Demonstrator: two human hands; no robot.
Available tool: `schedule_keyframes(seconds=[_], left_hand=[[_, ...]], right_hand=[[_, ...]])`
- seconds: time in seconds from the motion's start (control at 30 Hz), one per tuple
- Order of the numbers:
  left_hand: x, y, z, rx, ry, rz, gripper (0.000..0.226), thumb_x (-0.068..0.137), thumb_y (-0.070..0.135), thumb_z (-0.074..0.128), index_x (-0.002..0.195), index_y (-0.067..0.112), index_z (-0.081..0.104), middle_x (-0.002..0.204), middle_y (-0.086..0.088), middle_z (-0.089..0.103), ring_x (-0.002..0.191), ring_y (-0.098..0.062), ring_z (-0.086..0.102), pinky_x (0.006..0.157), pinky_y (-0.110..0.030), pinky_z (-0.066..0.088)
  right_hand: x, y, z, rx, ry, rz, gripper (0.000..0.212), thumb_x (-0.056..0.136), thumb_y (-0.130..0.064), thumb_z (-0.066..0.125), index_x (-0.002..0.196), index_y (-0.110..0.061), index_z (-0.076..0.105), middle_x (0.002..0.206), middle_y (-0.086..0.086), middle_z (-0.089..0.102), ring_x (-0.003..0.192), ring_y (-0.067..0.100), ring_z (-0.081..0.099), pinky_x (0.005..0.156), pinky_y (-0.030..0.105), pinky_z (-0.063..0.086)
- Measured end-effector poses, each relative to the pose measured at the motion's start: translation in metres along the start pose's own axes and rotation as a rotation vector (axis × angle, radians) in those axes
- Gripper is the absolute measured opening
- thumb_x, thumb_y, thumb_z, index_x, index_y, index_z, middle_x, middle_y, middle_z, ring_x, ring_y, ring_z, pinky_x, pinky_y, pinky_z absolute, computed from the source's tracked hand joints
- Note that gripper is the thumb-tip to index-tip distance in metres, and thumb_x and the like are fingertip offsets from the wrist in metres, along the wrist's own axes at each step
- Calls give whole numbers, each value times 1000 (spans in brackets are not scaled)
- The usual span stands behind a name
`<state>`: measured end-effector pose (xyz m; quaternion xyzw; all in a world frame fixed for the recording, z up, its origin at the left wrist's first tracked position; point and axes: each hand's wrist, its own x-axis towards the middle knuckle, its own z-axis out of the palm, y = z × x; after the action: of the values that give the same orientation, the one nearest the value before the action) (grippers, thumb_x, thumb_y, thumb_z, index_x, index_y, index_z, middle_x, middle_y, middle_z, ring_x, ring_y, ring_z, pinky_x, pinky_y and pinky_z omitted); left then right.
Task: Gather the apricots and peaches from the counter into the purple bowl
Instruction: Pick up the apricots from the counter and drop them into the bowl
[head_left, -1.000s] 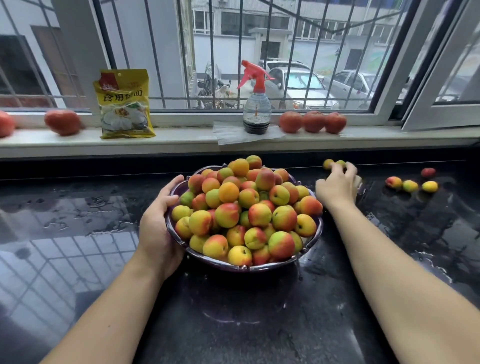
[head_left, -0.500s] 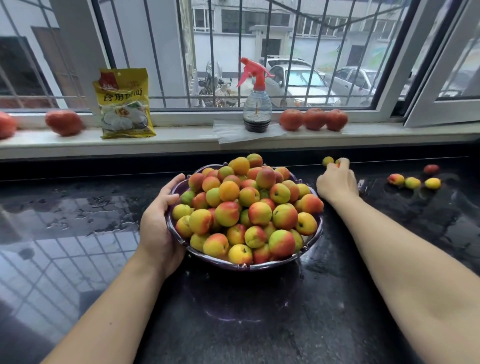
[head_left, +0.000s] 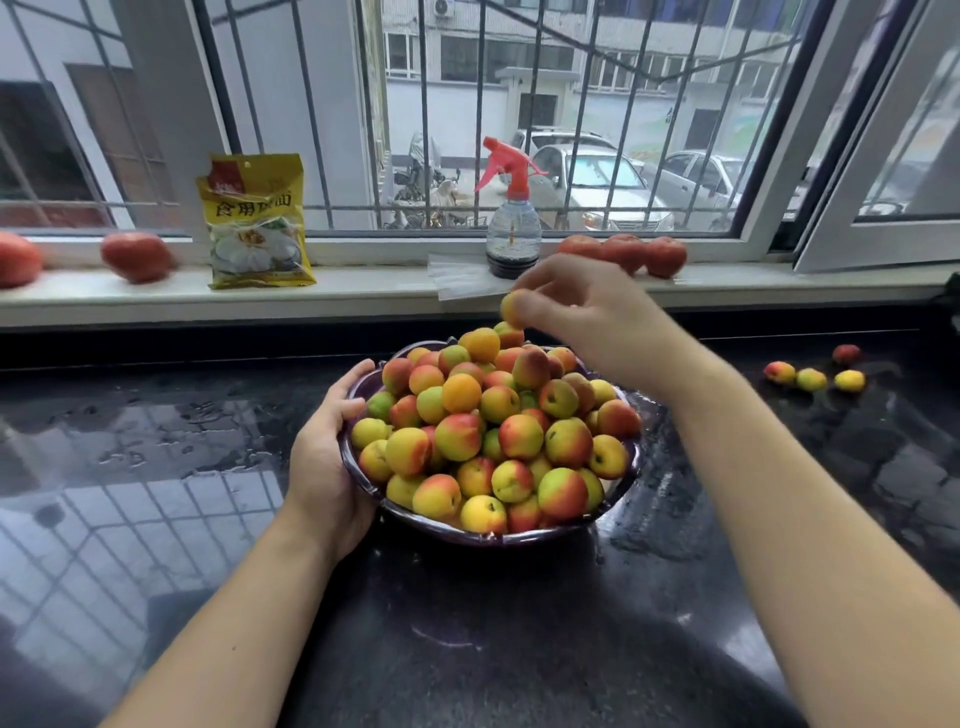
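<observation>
The purple bowl (head_left: 483, 538) stands mid-counter, heaped with several yellow and red apricots and peaches (head_left: 498, 426). My left hand (head_left: 322, 467) grips the bowl's left rim, thumb on the edge. My right hand (head_left: 587, 317) hovers over the back of the heap and pinches a small yellow apricot (head_left: 513, 307) between thumb and fingers. Several loose fruits (head_left: 810, 376) lie on the black counter (head_left: 156, 457) at the far right.
On the white windowsill (head_left: 363, 296) stand a yellow food packet (head_left: 257, 221), a spray bottle with a red trigger (head_left: 511, 223) and several red tomatoes (head_left: 647, 254), with more tomatoes (head_left: 136, 255) at the left. The counter is wet and shiny.
My right hand picked fruit off the counter behind the bowl and rose leftward with it over the heap. My left hand stayed on the rim.
</observation>
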<state>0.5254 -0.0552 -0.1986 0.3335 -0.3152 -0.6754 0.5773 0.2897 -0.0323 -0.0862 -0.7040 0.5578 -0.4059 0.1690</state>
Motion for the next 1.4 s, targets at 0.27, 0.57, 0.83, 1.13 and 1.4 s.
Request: schedule_keyframes(seconds=[0.27, 0.57, 0.83, 1.13, 1.4], left_hand=[[0, 1, 0, -5, 15, -1, 45, 106, 15, 38, 146, 17, 60, 127, -13, 78, 116, -32, 76, 94, -48, 59], [2, -1, -2, 24, -8, 2, 45, 107, 16, 36, 144, 19, 61, 129, -13, 77, 120, -34, 74, 103, -53, 56], [7, -4, -6, 8, -24, 5, 45, 106, 15, 36, 142, 19, 62, 130, -14, 76, 124, -38, 71, 114, -61, 49], [7, -3, -6, 22, -35, 7, 44, 106, 16, 38, 142, 21, 63, 129, -15, 77, 121, -37, 73, 111, -60, 52], [3, -1, -3, 13, -21, -2, 43, 107, 17, 38, 143, 20, 62, 128, -14, 77, 118, -34, 75, 104, -53, 55]], right_hand=[[3, 17, 1, -65, 271, 34, 20, 98, -35, 61, 107, -21, 71, 96, -12, 70, 90, 1, 63, 81, 19, 48], [-2, 175, 7, -378, 365, 608, 39, 90, -13, 55, 129, -14, 60, 141, 15, 43, 122, 40, 52, 105, 41, 41], [43, 200, -14, -759, 120, 696, 56, 100, -27, 44, 153, -20, 27, 164, 10, 14, 132, 43, 44, 101, 49, 42], [27, 204, -13, -757, 298, 638, 35, 98, -33, 55, 126, -12, 61, 132, 16, 44, 108, 45, 58, 94, 45, 47], [28, 99, -29, 289, 193, 342, 18, 94, -24, 69, 111, -18, 68, 98, 9, 70, 86, 22, 68, 77, 32, 58]])
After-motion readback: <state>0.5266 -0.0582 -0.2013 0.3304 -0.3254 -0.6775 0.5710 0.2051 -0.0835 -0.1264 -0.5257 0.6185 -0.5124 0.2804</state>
